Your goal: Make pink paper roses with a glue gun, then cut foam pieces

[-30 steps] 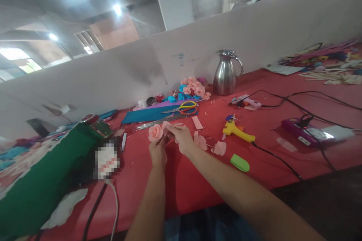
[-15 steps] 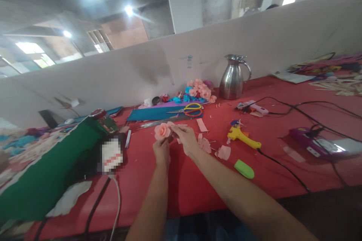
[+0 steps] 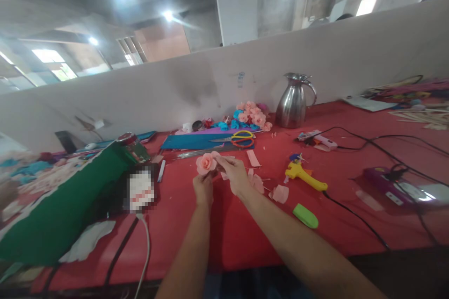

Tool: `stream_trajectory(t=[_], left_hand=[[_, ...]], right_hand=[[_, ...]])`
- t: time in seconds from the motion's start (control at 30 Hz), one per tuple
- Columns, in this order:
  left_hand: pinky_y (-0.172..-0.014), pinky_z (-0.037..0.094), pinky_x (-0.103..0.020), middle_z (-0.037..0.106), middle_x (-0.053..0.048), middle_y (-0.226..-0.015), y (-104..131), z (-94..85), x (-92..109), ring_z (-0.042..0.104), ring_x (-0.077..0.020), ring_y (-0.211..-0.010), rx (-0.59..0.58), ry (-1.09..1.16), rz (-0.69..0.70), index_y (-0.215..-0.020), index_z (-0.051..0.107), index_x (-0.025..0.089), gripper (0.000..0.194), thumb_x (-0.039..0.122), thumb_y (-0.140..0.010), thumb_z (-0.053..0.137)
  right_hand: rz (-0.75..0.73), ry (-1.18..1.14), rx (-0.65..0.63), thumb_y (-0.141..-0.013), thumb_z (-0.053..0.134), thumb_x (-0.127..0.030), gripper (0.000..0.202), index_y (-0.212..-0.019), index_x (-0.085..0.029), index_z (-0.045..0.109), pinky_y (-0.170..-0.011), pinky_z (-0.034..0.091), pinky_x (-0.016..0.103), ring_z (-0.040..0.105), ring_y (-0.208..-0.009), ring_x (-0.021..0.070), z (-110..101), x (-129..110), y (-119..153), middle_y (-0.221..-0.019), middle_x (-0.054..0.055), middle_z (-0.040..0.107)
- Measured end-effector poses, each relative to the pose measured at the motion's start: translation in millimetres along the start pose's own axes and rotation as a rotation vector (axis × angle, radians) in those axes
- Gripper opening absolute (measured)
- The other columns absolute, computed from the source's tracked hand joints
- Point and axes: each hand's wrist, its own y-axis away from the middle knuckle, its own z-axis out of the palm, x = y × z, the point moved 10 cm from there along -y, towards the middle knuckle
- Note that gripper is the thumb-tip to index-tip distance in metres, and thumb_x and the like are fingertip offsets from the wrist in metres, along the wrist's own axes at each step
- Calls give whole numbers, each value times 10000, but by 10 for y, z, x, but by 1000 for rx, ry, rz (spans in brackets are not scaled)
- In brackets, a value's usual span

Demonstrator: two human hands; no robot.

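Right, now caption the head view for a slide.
Two hands work on a pink paper flower above a red table, scissors and yellow glue gun beyond.

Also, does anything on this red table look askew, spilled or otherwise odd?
Mainly the blocky pixelated patch left of the left hand: it looks like image masking, not damage. Loose pale-pink paper pieces lie strewn near the yellow glue gun, probably just craft scraps. The silver metal jug stands upright; no spill shows.

The left hand point(image 3: 203, 188) and right hand point(image 3: 235, 174) are bare, as are both slim forearms point(image 3: 192, 243); dark blue clothing point(image 3: 250, 284) shows low between them, too blurred and shadowed to tell the garment's kind
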Motion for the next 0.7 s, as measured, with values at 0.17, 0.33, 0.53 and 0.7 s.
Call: stream_trajectory(t=[0.17,0.33,0.53,0.7], left_hand=[[-681,513,-321,700,-39,-625,2,-30,17,623,-170,-611,33,-32,13,-705,753,115,183,239,-574,724],[-637,503,-300,684,-23,-591,11,-30,79,599,-156,-577,44,6,46,-652,744,127,151,228,-542,722],[-625,489,-292,684,-25,-572,6,-81,84,610,-170,-581,62,-131,53,-633,739,128,146,261,-581,709],[-635,482,-282,699,-33,-603,8,-58,85,618,-175,-602,31,-124,67,-652,745,135,147,269,-606,708]], right_hand=[[23,-18,27,-605,697,-337,187,-694,-181,750,-665,471,292,581,-647,150,6,-57,47,-682,20,694],[8,-52,-8,-596,582,-234,211,-725,-223,749,-693,470,288,614,-700,161,37,-81,46,-725,9,712],[-4,-41,-68,-562,632,-216,230,-771,-205,726,-666,455,274,566,-633,131,49,-13,-4,-708,-6,687],[-1,85,-101,-561,657,-244,127,-656,-170,698,-600,412,258,509,-568,119,26,36,-45,-606,-18,628]])
